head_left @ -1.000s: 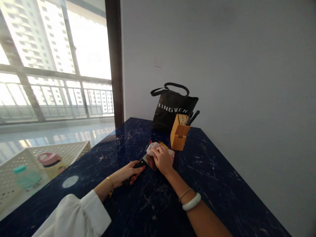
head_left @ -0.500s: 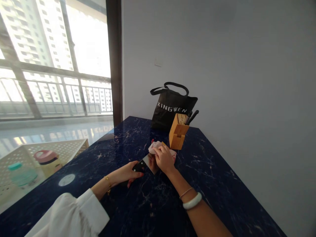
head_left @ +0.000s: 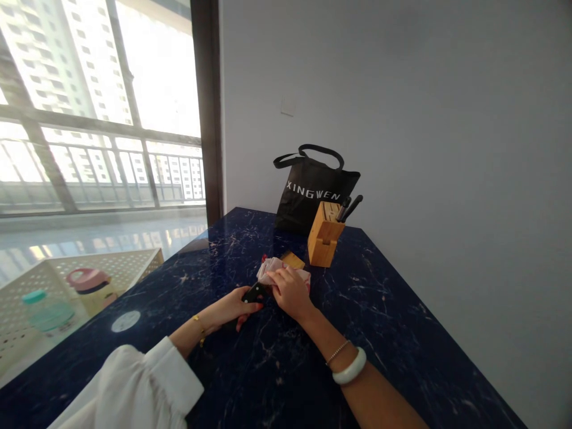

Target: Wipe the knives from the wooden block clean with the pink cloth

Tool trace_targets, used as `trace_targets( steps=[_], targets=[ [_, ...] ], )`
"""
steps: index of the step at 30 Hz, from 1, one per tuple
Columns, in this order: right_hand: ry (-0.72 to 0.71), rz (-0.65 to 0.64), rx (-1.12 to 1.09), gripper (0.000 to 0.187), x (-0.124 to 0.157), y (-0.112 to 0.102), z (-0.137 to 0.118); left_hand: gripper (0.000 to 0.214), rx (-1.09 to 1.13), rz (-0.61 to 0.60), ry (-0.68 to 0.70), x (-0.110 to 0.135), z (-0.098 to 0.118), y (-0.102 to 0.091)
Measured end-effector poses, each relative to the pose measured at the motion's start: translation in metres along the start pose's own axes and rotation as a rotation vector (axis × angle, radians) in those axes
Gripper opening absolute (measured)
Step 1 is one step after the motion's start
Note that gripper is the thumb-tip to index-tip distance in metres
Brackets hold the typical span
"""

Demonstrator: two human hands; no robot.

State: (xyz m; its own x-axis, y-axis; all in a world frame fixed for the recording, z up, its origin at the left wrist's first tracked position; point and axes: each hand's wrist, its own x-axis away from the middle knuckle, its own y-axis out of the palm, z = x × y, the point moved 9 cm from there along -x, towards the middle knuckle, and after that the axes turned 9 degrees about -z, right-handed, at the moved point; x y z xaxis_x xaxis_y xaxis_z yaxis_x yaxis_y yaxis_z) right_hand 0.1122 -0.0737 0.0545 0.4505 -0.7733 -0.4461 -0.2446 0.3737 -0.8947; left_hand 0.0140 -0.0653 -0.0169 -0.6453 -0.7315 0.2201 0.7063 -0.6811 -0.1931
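My left hand is closed around the black riveted handle of a cleaver, low over the dark blue marbled table. In my right hand is a pinkish-white cloth, bunched under the fingers and pressed against the blade near the handle. Cloth and fingers hide most of the blade. Past the cloth shows a flat tan patch; I cannot tell whether it is the blade mirroring wood or a separate thing. A wooden knife block with black-handled tools in it stands just beyond my right hand.
A black tote bag stands behind the block, by the grey wall. To the left, a cream perforated basket holds a bottle with a pink lid and a teal-capped bottle. A white round spot marks the table's left side.
My right hand has slid the cloth down and left along the blade toward the handle, covering the bare metal seen there before. My left hand keeps its hold.
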Motion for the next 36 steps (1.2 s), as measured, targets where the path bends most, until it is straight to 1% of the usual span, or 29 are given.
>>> trace_targets(
  steps=[2,3,6,8,10,13,15,17,21,23,25,29,31,33,36],
  targets=[
    [-0.048,-0.005,-0.003,0.032,-0.001,0.001,-0.008,0.051,0.001,0.000,0.009,0.000,0.002,0.000],
    [-0.037,-0.004,0.002,0.032,-0.002,0.002,-0.006,0.051,-0.002,0.004,0.011,0.001,0.002,0.000],
    [0.080,0.003,0.028,0.029,-0.004,0.003,0.014,0.052,-0.011,0.015,0.008,0.001,0.003,0.000],
    [0.126,0.002,0.043,0.028,-0.003,0.003,0.023,0.051,-0.011,0.014,0.007,0.001,0.003,0.000],
    [0.082,-0.003,0.043,0.029,-0.002,0.003,0.017,0.048,-0.015,0.009,0.006,0.000,0.002,0.000],
    [-0.059,-0.011,0.037,0.032,-0.001,0.001,-0.007,0.046,-0.041,0.013,0.002,0.000,-0.001,-0.001],
    [-0.097,-0.006,0.052,0.034,-0.002,-0.001,-0.014,0.044,-0.056,0.008,0.001,0.000,-0.004,-0.002],
    [-0.047,0.004,0.081,0.033,-0.004,-0.002,-0.006,0.041,-0.063,-0.025,0.012,-0.001,-0.005,0.000],
    [0.153,0.024,0.111,0.029,-0.003,-0.005,0.031,0.037,-0.074,-0.099,0.029,-0.001,-0.005,0.006],
    [0.182,0.028,0.113,0.029,-0.002,-0.006,0.037,0.037,-0.081,-0.107,0.026,-0.001,-0.004,0.006],
    [0.138,0.020,0.110,0.030,-0.001,-0.005,0.027,0.037,-0.084,-0.108,0.028,-0.001,-0.004,0.006],
    [-0.019,-0.005,0.079,0.034,-0.003,-0.002,-0.006,0.035,-0.089,-0.115,0.028,-0.002,-0.005,0.006],
    [-0.024,-0.004,0.070,0.034,-0.005,-0.001,-0.008,0.035,-0.094,-0.121,0.027,-0.002,-0.006,0.006],
    [0.035,0.006,0.073,0.032,-0.007,-0.002,0.004,0.034,-0.106,-0.128,0.032,-0.002,-0.006,0.006],
    [0.179,0.029,0.089,0.030,-0.005,-0.004,0.038,0.034,-0.135,-0.154,0.043,0.001,-0.004,0.008]
  ],
)
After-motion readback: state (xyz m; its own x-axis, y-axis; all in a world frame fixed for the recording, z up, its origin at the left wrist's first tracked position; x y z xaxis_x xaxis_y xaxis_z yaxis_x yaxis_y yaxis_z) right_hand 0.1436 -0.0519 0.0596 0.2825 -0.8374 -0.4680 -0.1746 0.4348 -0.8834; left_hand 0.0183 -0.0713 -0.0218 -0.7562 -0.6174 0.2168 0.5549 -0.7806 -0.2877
